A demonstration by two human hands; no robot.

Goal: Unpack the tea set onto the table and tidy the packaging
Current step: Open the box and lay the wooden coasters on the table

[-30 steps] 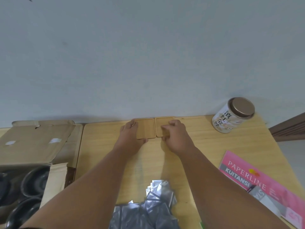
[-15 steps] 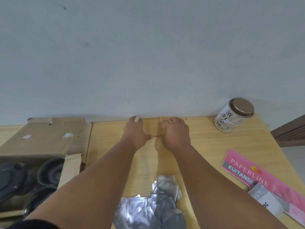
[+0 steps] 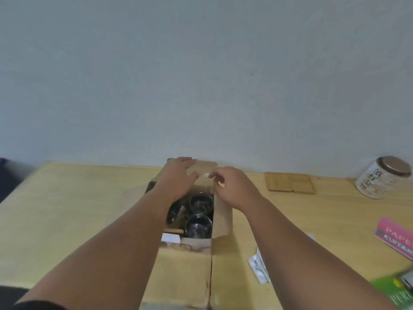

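Reaching over the box (image 3: 185,271), left hand (image 3: 178,175) lies flat on its far flap (image 3: 204,167), right hand (image 3: 232,186) pinches that flap; dark cups (image 3: 197,224) sit inside.

Cups (image 3: 197,212) sit in the box (image 3: 185,274), just below the fingers (image 3: 188,168); coasters (image 3: 290,182) lie right of them.

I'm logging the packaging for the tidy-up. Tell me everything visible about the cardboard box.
The cardboard box is plain brown, open at the top, and stands on the wooden table at centre. Its near flaps lie folded out toward the camera. Dark, glossy round pieces sit inside, beside a white slip. The left hand lies on the far flap, and the right hand pinches that flap's edge.
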